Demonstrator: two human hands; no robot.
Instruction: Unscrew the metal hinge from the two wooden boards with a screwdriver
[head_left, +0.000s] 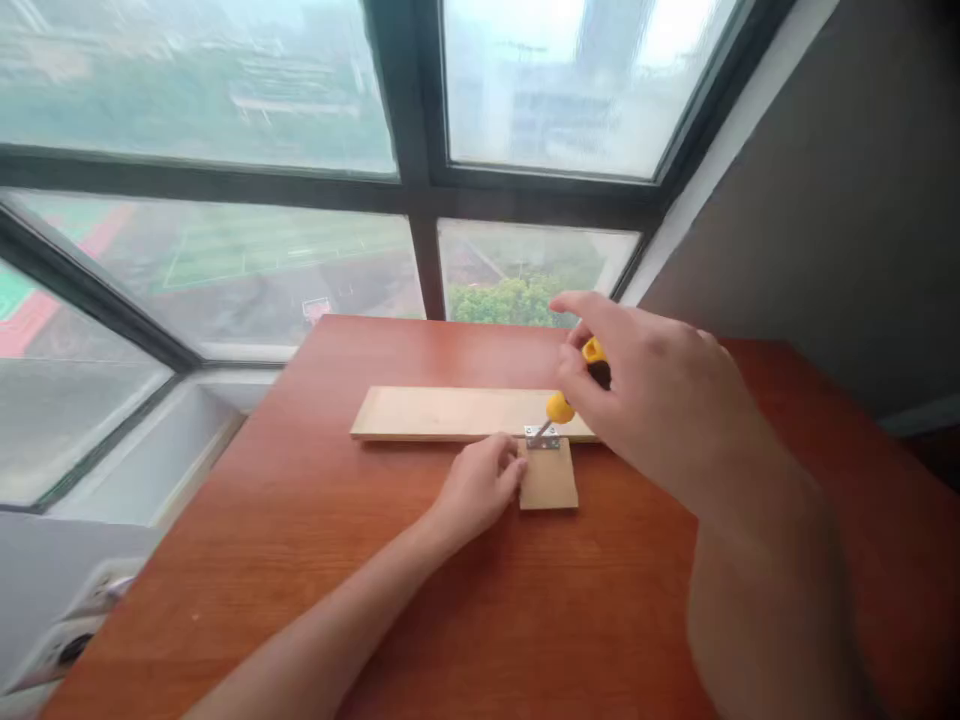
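— Where do I have room?
— The near half of the table (pixel 315 600) is bare, and so is its left side.
— What blocks me?
— The long board (pixel 442 412) lies crosswise, with the small block (pixel 550 483) touching its near edge. My right hand (pixel 660 400), gripping the screwdriver (pixel 559 407), hangs over that joint. The window (pixel 525 270) closes the back and the wall (pixel 862 220) the right.

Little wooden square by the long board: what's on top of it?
A small silver metal hinge sits on its far edge, under the tip of the yellow-handled screwdriver. The left hand covers its left edge.
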